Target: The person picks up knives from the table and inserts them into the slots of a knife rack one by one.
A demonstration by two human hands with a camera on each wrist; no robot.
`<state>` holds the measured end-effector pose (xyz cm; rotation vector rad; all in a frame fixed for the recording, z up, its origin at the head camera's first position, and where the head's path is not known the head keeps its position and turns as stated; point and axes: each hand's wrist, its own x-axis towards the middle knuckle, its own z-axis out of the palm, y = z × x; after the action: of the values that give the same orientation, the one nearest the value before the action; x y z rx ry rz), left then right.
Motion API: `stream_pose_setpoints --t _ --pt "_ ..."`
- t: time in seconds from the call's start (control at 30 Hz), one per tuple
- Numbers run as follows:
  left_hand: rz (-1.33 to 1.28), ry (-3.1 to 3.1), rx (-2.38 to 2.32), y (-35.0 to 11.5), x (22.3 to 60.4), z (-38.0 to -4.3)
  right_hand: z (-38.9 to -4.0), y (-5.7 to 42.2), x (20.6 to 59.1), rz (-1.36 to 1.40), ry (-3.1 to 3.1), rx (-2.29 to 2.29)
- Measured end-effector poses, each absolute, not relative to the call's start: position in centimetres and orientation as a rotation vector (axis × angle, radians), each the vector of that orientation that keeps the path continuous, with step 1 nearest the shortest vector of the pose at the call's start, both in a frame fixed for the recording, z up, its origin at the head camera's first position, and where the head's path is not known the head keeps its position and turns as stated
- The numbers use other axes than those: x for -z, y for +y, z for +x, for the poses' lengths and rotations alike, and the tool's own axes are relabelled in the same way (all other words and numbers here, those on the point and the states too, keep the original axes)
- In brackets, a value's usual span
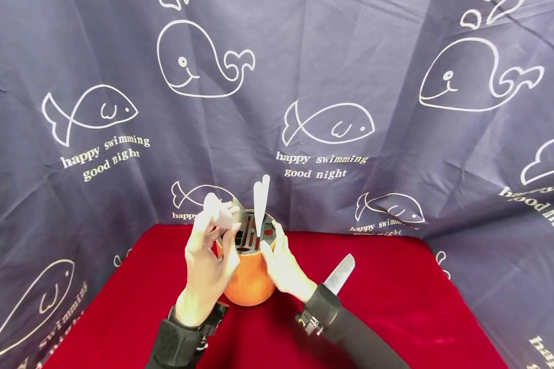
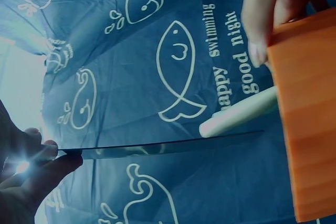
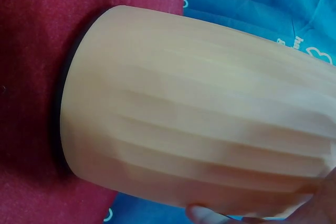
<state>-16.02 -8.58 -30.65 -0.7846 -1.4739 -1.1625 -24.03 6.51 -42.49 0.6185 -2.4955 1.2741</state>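
Note:
An orange round knife holder (image 1: 249,279) with a dark slotted top (image 1: 245,250) stands on the table. White handles (image 1: 260,202) stick up out of its slots. My left hand (image 1: 211,269) pinches a knife (image 2: 157,148) above the holder's left side. In the left wrist view its thin blade stretches from my fingers toward the holder, its tip outside it. My right hand (image 1: 281,261) grips the holder's right side near the rim. The right wrist view shows the holder's ribbed wall (image 3: 194,108) and dark base on the cloth, with fingers at the lower right.
Right of the holder lies another knife, its broad blade (image 1: 340,273) showing beyond my right wrist and its handle hidden. Red cloth (image 1: 388,302) covers the table. A grey-blue curtain (image 1: 268,66) with whale and fish drawings hangs behind and along both sides.

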Motion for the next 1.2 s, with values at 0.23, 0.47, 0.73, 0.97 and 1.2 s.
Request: stream_pose_setpoints --t 0.23,0.47,0.73,0.97,1.2 --pt "-0.708 -1.561 1.179 -8.6 31.3 -16.8 -24.1 6.4 42.6 0.631 -2.466 -1.242" --pt "-0.651 -1.616 1.16 -8.8 32.1 -17.3 -23.9 6.4 42.5 0.647 -2.435 -1.236" --pt "-0.647 -1.662 1.087 -9.0 33.0 -18.0 -23.9 6.2 42.5 0.611 -2.463 -1.273" --pt "-0.641 -1.688 0.941 -9.3 33.6 -19.0 -24.0 6.2 42.5 0.606 -2.477 -1.276" --pt "-0.655 -1.702 0.918 -9.6 34.2 -19.9 -23.9 6.2 42.5 0.619 -2.465 -1.263"
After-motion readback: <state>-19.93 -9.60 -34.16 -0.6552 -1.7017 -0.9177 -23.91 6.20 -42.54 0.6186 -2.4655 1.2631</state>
